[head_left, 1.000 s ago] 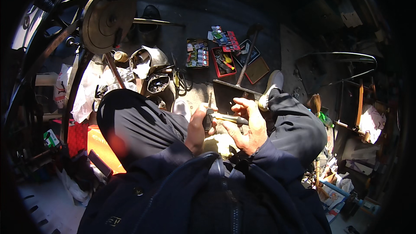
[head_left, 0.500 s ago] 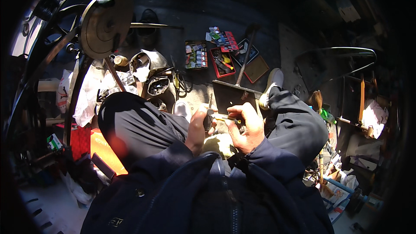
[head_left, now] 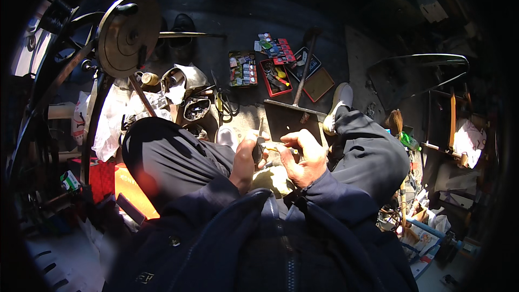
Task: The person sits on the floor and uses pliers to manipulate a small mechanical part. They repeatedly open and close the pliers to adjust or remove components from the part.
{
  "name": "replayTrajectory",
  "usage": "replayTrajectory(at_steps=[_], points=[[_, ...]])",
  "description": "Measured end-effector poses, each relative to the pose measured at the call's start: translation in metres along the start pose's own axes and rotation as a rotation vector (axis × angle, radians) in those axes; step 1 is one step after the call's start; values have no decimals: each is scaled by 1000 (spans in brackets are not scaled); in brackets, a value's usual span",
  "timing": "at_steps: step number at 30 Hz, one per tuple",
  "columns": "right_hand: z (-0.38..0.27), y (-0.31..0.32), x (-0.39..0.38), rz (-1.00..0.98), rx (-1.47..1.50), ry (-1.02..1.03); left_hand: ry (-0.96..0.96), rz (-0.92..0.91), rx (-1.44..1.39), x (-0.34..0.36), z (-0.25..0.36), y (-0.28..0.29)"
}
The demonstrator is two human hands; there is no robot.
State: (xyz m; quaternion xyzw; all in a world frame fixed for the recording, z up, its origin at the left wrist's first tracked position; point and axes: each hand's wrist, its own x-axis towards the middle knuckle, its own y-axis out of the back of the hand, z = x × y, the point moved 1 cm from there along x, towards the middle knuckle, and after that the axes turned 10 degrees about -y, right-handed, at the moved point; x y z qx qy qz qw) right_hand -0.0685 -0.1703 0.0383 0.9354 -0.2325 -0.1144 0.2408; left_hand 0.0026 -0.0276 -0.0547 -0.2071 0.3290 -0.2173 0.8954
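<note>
Over my lap, my left hand (head_left: 245, 159) is closed around a small dark object (head_left: 259, 150) whose kind I cannot make out. A thin pointed piece (head_left: 261, 125) sticks up beside its fingers. My right hand (head_left: 306, 158) faces it, thumb and fingers pinching a slim yellowish tool (head_left: 274, 146) with a dark end. That tool points left, toward the dark object; whether they touch is hard to see. Beneath both hands lies a pale, sunlit cloth-like thing (head_left: 274, 179).
Ahead on the floor are a box of small packets (head_left: 243, 69), a red tray of tools (head_left: 277, 93) and a long-handled metal piece (head_left: 296, 107). A large round disc on a machine (head_left: 127, 38) stands at left. Bags (head_left: 111, 135) and a broom head (head_left: 396, 121) flank my knees.
My right hand has shifted slightly left, nearer the left hand, and its fingers have moved a little on the slim tool. The left hand still holds the dark object.
</note>
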Motion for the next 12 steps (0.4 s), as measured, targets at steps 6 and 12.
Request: replayTrajectory(at_steps=[6, 12], points=[[0, -4, -3, -42, 295, -38, 9, 99, -26, 0, 0, -3], [12, -3, -3, -14, -12, -43, 18, -38, -2, 1, -1, 3]])
